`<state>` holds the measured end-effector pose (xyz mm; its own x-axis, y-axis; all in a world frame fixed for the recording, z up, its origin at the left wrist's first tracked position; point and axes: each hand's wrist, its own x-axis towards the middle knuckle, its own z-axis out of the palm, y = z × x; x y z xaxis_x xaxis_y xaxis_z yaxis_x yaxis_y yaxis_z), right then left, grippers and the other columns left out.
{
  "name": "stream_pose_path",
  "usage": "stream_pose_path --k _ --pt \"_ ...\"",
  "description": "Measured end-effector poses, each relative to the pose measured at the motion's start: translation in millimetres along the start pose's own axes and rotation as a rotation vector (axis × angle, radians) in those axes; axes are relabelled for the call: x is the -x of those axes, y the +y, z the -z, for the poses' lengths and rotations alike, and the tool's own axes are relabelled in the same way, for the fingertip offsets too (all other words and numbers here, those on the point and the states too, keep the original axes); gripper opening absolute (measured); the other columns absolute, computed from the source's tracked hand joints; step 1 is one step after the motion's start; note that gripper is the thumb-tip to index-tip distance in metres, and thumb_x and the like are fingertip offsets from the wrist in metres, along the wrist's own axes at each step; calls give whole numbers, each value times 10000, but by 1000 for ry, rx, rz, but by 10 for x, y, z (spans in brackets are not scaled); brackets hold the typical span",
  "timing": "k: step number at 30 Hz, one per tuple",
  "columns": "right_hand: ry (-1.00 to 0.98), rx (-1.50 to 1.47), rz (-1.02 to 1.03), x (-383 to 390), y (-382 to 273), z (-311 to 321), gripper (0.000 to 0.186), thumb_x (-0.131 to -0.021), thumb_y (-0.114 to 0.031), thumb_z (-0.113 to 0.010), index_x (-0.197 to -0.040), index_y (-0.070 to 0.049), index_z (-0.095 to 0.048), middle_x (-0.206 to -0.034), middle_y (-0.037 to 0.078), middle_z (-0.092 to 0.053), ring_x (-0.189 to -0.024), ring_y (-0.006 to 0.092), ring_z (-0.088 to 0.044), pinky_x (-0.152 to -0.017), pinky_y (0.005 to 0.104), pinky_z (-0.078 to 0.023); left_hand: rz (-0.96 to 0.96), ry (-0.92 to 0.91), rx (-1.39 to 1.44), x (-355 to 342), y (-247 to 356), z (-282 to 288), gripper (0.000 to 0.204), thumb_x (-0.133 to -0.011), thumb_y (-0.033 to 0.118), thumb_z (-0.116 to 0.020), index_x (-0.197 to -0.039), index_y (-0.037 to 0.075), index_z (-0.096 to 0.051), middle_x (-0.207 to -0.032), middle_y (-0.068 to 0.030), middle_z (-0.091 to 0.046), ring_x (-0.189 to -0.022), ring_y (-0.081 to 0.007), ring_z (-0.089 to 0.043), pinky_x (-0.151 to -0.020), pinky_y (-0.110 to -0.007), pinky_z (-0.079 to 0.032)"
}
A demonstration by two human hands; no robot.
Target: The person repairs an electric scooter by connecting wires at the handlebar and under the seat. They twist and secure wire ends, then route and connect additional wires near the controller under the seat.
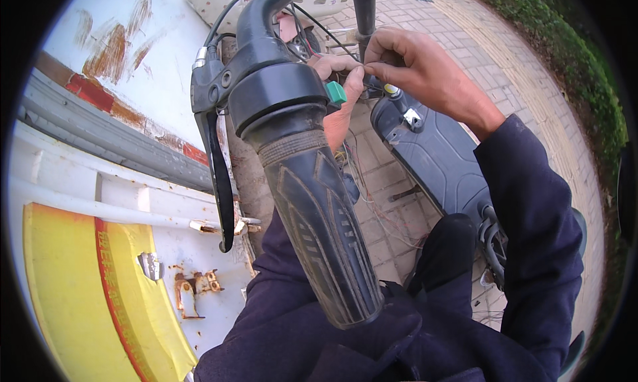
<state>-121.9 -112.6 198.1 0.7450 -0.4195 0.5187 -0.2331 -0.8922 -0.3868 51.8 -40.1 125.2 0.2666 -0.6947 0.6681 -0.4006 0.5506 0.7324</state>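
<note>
A green hedge (568, 56) borders brick paving (528, 113); at left, a yellow sheet (63, 269) partly covers a rusty white panel (174, 242)

Outdoor setting, a paved footpath in daylight. Brick paving (512, 83) extends beneath and to the right of the right hand (415, 69), bordered farther right by a green hedge (558, 39); well to the left of the hand stands a rust-marked white panel (143, 56), with a yellow sheet (66, 269) nearer the wearer.
</note>
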Motion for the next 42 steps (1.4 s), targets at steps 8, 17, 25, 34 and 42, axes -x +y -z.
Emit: stream_pose_path --k 8,17,25,34,42 --pt "106 772 747 1 -3 63 202 -843 -163 -660 -1028 -116 -594 -956 11 -539 -901 166 -601 -708 301 -565 525 -99 547 -21 78 33 112 -964 105 -727 -1022 25 -676 -821 -1 -655 -662 -56 -570 -514 -180 -351" --pt "17 -664 -741 143 -101 25 366 -885 -368 -756 -1005 -23 -745 -806 -17 -606 -713 88 -530 -622 234 -390 -156 197 -115 24 76 -178 78 -924 12 -732 -997 -1 -709 -917 -6 -641 -796 -85 -605 -679 -242 -490" --pt "68 -807 -590 135 -74 -60 192 -930 -172 -720 -1034 -11 -717 -836 -3 -632 -734 82 -550 -651 238 -441 -267 268 -307 52 52 -263 128 -864 -33 -749 -975 29 -730 -920 -42 -646 -773 -124 -612 -650 -268 -492" --pt "146 -572 -406 93 -39 -171 157 -948 -155 -681 -980 -1 -692 -792 -8 -603 -728 74 -520 -661 263 -443 -245 239 -330 50 94 -213 114 -871 -18 -748 -974 28 -731 -905 -43 -637 -770 -111 -600 -672 -275 -493" --pt "135 -209 -99 36 -39 -106 110 -906 -111 -680 -902 -28 -608 -778 28 -573 -737 147 -577 -664 327 -463 54 87 48 27 98 -110 88 -970 74 -712 -1029 10 -698 -884 -15 -662 -715 -79 -590 -610 -211 -430"
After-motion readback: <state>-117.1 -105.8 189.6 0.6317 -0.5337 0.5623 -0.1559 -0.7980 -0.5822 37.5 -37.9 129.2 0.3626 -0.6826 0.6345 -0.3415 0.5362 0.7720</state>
